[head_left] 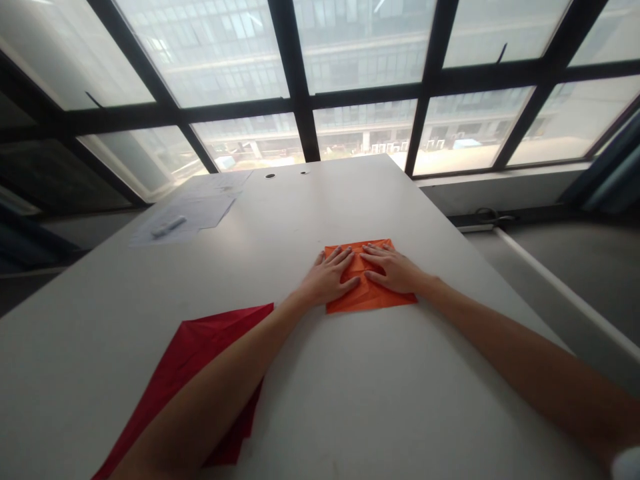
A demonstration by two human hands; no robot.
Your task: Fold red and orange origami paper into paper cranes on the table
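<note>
Bare left forearm (200, 413) over creased red paper (200, 347), left hand (325, 279), right hand (393, 268), fingers (336, 259) spread flat on folded orange paper (370, 300)

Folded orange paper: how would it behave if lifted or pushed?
The folded orange paper is probably light, and its layered folds may stiffen it slightly. Lying flat on the smooth white table, it would likely slide when pushed, not roll.

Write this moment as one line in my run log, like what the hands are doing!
left hand: flat on orange folded paper | right hand: flat on same paper | nearby: red paper | surface: white table
</note>
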